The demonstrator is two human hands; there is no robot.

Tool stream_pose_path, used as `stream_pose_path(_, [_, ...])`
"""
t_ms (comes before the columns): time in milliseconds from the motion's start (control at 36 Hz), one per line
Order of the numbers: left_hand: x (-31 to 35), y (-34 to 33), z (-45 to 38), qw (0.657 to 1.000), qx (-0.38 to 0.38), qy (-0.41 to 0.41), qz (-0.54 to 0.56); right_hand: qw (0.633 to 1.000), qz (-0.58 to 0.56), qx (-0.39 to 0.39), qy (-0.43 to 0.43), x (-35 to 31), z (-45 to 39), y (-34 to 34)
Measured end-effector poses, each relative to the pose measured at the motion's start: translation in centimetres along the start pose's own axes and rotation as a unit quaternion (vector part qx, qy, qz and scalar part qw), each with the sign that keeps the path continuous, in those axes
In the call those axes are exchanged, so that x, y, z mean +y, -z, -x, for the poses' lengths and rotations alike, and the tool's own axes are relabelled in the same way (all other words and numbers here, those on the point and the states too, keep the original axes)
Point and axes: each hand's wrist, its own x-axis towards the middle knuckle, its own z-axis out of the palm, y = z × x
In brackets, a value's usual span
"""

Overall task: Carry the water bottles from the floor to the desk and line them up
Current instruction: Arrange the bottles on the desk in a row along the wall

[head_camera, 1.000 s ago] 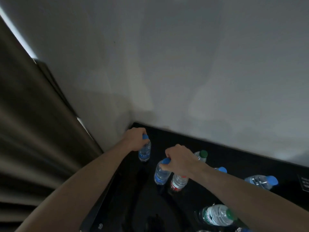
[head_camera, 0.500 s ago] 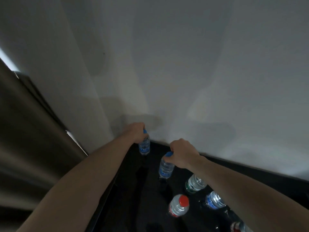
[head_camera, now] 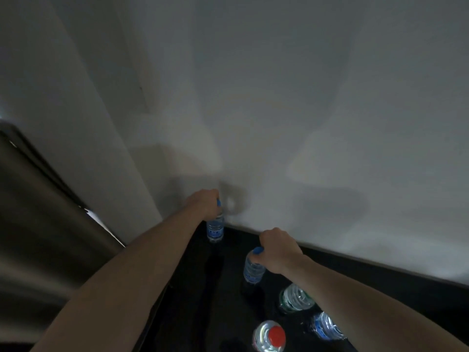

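Though forearm-hidden, green-labelled bottle [head_camera: 295, 298] on desk [head_camera: 396, 290]

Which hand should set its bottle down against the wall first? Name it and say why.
Left. The left hand holds its bottle right at the wall, in the desk corner. The right hand holds its bottle nearer the front.

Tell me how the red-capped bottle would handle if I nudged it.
The red-capped bottle stands upright and looks tall and narrow, so it may tip. The glossy black desk could let it slide. Other bottles stand close by, so it might knock one.
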Motion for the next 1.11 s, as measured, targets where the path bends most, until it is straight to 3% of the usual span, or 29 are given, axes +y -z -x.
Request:
stream_pose_path(194, [-0.6,-0.2,-0.7,1.000,-0.012,0.003,0.010,0.998,-0.055,0.010,0.031,0.0,0.0,-1.3])
stream_pose_path(417, [-1.5,-1.4,-1.0,0.990,-0.012,0.009,0.138,0.994,-0.053,-0.037,0.088,1.2,-0.7,-0.5])
stream_pose_path(611, [-2.0,-2.2,-1.2,0.978,0.009,0.013,0.208,0.993,-0.114,0.026,0.011,1.0,-3.1,0.5])
stream_pose_path(750, [-2.3,-3.0,-1.4,0.966,0.015,0.002,0.257,0.995,-0.080,0.055,-0.012,-0.3,-4.8,0.6])
stream_pose_path(1111, [-3.5,-4.0,-2.1,0.925,-0.033,0.023,0.378,0.986,-0.144,0.073,-0.049,-2.8,-8.8,0.7])
